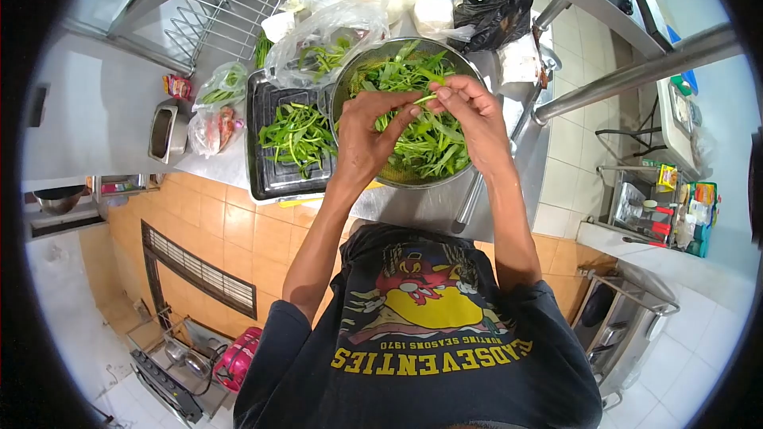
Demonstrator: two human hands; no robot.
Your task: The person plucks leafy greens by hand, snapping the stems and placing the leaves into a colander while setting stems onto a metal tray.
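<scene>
Above a round metal strainer [340, 71] heaped with leafy greens [425, 143], my two hands meet over a thin green stem [425, 98]. My left hand [369, 133] pinches the stem between thumb and fingers. Fingers closed, my right hand [477, 121] grips the same stem from the other side, near a leaf. To the left, a black tray [262, 179] carries another pile of cut greens [298, 139], its right edge close to the strainer. More greens lie at the tray's back, partly covered by clear plastic.
Clear plastic bags [350, 0] and a black bag [494, 9] crowd the counter's back. A wire rack [222, 20] and small metal container [167, 133] stand left. A metal rod-like tool [469, 205] lies right of the strainer. A steel shelf post [636, 71] crosses at right.
</scene>
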